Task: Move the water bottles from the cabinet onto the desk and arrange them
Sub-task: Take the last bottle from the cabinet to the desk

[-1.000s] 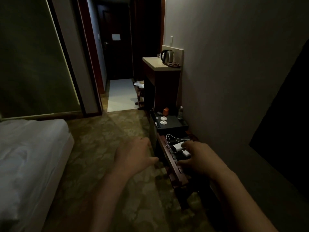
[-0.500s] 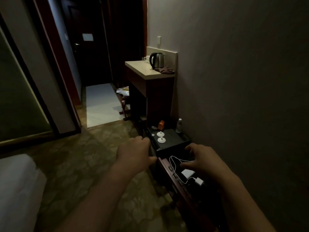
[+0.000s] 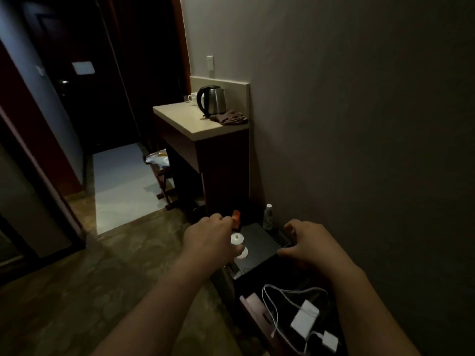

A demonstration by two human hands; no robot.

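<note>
Moved: both hands have advanced from the charger (image 3: pixel 304 318) end to over the black box (image 3: pixel 259 246).
Left hand (image 3: pixel 209 242): loosely curled, empty.
Right hand (image 3: pixel 312 244): loosely curled, empty.
Water bottle (image 3: pixel 268 219): upright by the wall behind the box; dim, label unreadable.

Dim room; plain wall (image 3: pixel 359 124) right, patterned carpet (image 3: pixel 90 291), dark doorway (image 3: pixel 84 98) beyond.

you won't find any text to read here — the white sign (image 3: pixel 82 67) on the dark door (image 3: pixel 77 98) is a blank blur, and the water bottle (image 3: pixel 268 217) by the wall shows no label you can make out.
</note>
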